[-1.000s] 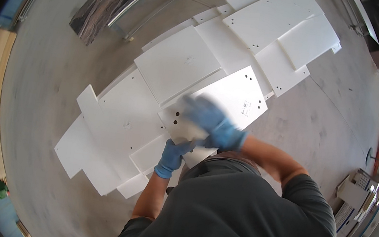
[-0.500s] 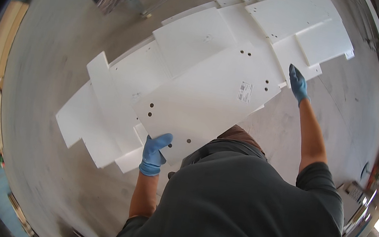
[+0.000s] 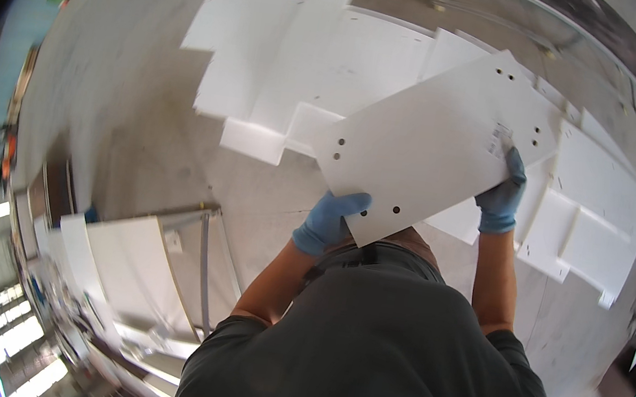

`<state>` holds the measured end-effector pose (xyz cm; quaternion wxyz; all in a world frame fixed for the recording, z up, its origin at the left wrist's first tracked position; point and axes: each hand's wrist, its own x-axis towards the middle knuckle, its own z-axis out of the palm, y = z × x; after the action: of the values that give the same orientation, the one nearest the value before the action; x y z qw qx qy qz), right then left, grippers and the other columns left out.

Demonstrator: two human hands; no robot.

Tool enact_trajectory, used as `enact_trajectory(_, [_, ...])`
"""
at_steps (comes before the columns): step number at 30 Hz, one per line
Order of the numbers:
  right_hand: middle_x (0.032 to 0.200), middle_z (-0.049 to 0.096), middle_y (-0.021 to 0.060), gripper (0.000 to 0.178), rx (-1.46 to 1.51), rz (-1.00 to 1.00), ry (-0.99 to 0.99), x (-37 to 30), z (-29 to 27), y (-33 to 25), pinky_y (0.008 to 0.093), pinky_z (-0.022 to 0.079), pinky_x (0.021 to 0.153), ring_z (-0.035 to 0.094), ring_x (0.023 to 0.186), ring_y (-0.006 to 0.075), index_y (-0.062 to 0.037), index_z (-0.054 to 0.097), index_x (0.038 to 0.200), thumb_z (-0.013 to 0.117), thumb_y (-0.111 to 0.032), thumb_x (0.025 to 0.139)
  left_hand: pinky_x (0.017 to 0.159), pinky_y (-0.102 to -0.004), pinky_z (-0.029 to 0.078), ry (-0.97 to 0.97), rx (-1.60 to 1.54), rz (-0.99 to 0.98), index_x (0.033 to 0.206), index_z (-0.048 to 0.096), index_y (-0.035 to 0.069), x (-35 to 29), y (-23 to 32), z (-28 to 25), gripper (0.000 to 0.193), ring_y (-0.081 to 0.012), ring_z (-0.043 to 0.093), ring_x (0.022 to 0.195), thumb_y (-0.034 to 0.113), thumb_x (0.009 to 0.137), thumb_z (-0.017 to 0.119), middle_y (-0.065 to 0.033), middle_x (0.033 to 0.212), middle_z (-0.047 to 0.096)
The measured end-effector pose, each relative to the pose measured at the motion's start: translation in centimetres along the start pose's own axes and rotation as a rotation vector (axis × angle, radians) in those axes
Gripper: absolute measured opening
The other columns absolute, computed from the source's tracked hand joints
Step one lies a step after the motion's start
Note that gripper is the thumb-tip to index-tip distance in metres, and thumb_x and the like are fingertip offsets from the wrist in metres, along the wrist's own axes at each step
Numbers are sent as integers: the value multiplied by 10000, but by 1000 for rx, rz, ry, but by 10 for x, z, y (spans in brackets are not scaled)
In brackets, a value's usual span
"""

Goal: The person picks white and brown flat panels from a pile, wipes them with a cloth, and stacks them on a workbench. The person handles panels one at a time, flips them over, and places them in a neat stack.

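Note:
Held in front of my body is a flat white panel point(image 3: 424, 149) with paired dark holes near its corners and a printed label toward its right end. My left hand point(image 3: 328, 220), in a blue glove, grips its lower left corner, thumb on top and fingers underneath. At its right lower edge my right hand point(image 3: 505, 192), also gloved, closes on the panel near the label. Beyond and beneath it, several other white panels point(image 3: 274, 52) lie overlapping on the grey floor, and part of them is hidden by the held one.
More white panels point(image 3: 606, 172) spread to the right. A metal-framed rack point(image 3: 205, 264) with white boards point(image 3: 140, 262) leaning in it stands at the lower left. Across the top right runs a cart or table with a dark top point(image 3: 613, 37).
My right hand, formerly free beside the panels, now grips the panel's right side. The panel has been lifted off the others, and my view has turned, bringing the rack in at left.

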<state>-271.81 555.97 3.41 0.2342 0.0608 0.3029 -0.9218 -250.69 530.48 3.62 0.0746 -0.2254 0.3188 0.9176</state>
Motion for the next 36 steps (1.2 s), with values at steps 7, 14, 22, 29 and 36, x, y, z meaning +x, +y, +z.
enact_trajectory(7, [1321, 672, 170, 336, -1053, -407, -477, -1, 104, 62, 373, 580, 961, 688, 1156, 280, 20, 652, 1295, 638, -103, 983, 1099, -467, 467, 462, -80, 220, 1539, 449, 56, -57, 12, -59, 722, -258, 590, 1278, 555, 1033, 577, -150, 1401, 594])
enact_trajectory(14, [1486, 565, 220, 449, -1586, -943, -1593, -62, 280, 228, 460, 433, 1161, 554, 1380, 366, -30, 622, 1321, 666, -193, 904, 1116, -452, 460, -5, -364, 671, 1551, 428, 48, -191, 135, -125, 914, -310, 562, 1304, 766, 985, 454, -174, 1466, 557])
enact_trajectory(22, [1590, 474, 168, 538, -1503, -867, -2129, -87, 383, 389, 499, 358, 1219, 506, 1424, 354, -89, 615, 1382, 648, -425, 964, 1116, -486, 480, 292, -532, 722, 1491, 492, -2, -319, 168, -240, 722, -381, 583, 1297, 203, 819, 655, -220, 1424, 592])
enact_trajectory(29, [1555, 526, 120, 584, -1636, -281, -1224, 140, 391, 454, 361, 473, 1102, 581, 1320, 248, -84, 466, 1559, 553, -397, 1074, 1099, -520, 502, 466, -454, 857, 1469, 505, -38, -368, 181, -306, 779, -419, 619, 1262, 137, 736, 702, -235, 1379, 631])
enact_trajectory(36, [1571, 504, 140, 578, -1236, -280, -1324, 136, 519, 567, 376, 482, 1069, 564, 1316, 249, -63, 434, 1567, 590, -235, 1038, 1092, -526, 504, 553, -439, 964, 1441, 516, -58, -379, 224, -346, 738, -408, 632, 1230, 102, 745, 702, -221, 1359, 642])
